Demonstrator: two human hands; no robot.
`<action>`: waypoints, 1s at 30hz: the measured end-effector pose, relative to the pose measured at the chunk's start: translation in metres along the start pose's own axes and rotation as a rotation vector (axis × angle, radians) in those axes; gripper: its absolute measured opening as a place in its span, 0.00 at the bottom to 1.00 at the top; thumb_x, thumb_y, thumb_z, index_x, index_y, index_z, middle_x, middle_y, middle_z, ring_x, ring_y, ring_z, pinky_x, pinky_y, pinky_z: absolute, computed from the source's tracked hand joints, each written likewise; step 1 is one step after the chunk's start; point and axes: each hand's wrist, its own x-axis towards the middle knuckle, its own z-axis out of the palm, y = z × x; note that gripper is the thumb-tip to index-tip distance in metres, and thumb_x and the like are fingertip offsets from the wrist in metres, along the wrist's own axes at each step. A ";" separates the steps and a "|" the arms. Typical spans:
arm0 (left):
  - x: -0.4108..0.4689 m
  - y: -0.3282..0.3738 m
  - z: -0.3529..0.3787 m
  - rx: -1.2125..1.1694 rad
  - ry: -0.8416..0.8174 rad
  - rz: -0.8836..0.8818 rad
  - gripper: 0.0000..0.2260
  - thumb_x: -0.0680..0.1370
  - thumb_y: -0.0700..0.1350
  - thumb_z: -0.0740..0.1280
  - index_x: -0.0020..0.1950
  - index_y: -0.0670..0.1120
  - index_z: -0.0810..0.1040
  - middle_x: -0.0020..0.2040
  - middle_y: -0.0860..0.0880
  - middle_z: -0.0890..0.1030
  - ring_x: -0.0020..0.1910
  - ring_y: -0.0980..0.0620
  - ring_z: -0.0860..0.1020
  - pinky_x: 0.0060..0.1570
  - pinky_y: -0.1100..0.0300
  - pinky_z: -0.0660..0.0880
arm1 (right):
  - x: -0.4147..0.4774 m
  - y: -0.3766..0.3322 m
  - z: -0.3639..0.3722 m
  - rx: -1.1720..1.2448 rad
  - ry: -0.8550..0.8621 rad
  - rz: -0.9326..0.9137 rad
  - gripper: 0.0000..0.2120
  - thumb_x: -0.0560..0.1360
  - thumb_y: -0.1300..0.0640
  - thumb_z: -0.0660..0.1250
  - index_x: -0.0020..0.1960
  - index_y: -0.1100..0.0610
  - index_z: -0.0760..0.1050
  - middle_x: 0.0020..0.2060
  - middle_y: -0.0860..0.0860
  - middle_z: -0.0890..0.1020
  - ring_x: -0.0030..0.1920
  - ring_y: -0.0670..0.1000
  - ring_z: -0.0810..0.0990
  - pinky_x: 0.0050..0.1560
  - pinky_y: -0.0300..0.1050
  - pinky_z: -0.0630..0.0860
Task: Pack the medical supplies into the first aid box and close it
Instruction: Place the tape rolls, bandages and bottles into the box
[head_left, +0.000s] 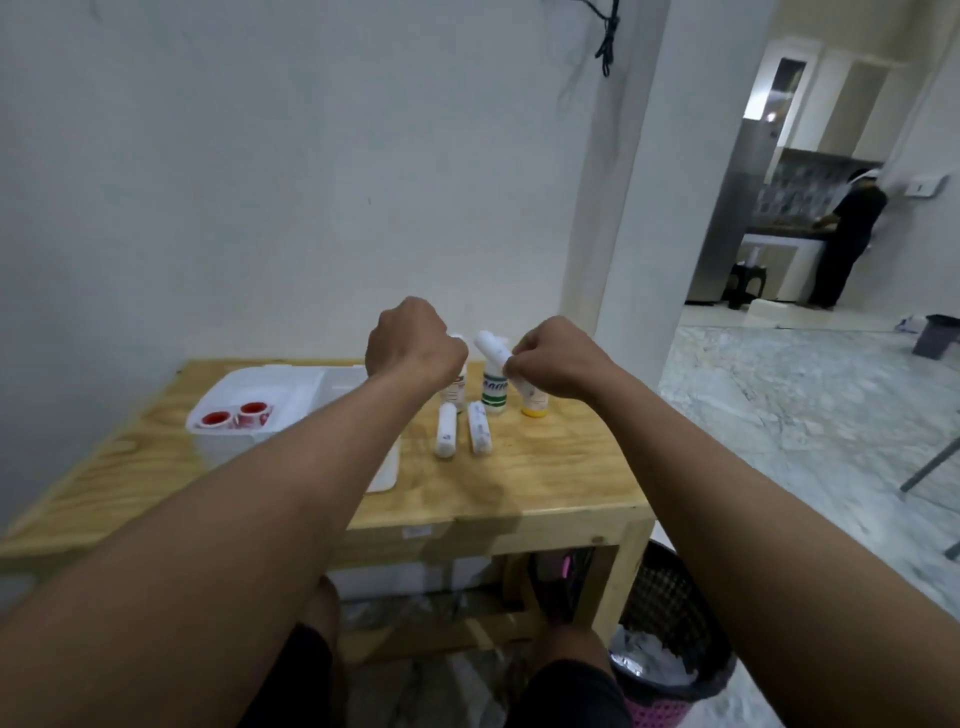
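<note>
Right hand (558, 361) raised above the wooden table (545, 478), fingers curled around a white bandage roll (493, 349) that projects up and left from the fist. Left hand (413, 343) fisted just beside it; its contents cannot be told. Two more rolls (462, 428) lie below. The open first aid box (234, 395), at left, holds two red tape rolls (236, 415).

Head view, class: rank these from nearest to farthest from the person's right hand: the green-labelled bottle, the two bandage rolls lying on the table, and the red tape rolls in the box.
1. Green-labelled bottle, just below and left of the right hand.
2. Bandage rolls lying on the table, in front of the bottles.
3. Red tape rolls, far left, inside the open first aid box.
</note>
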 end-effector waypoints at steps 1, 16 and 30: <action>0.004 -0.006 -0.010 -0.012 0.002 -0.020 0.08 0.72 0.43 0.69 0.49 0.44 0.84 0.45 0.50 0.81 0.44 0.44 0.79 0.39 0.59 0.72 | 0.000 -0.010 0.001 0.017 -0.006 -0.003 0.11 0.69 0.56 0.68 0.45 0.61 0.85 0.40 0.56 0.85 0.39 0.54 0.81 0.36 0.45 0.75; 0.036 -0.118 -0.106 -0.041 0.006 -0.244 0.09 0.68 0.42 0.73 0.46 0.42 0.85 0.37 0.47 0.84 0.35 0.49 0.79 0.33 0.61 0.73 | 0.017 -0.133 0.070 0.095 -0.243 -0.072 0.14 0.68 0.60 0.71 0.50 0.68 0.83 0.43 0.60 0.86 0.43 0.54 0.86 0.37 0.44 0.82; 0.063 -0.168 -0.088 0.176 0.008 -0.232 0.08 0.69 0.42 0.71 0.46 0.43 0.84 0.40 0.47 0.83 0.35 0.49 0.79 0.30 0.61 0.73 | 0.035 -0.165 0.127 0.084 -0.364 -0.151 0.09 0.74 0.61 0.72 0.50 0.67 0.82 0.38 0.56 0.86 0.31 0.48 0.83 0.35 0.41 0.82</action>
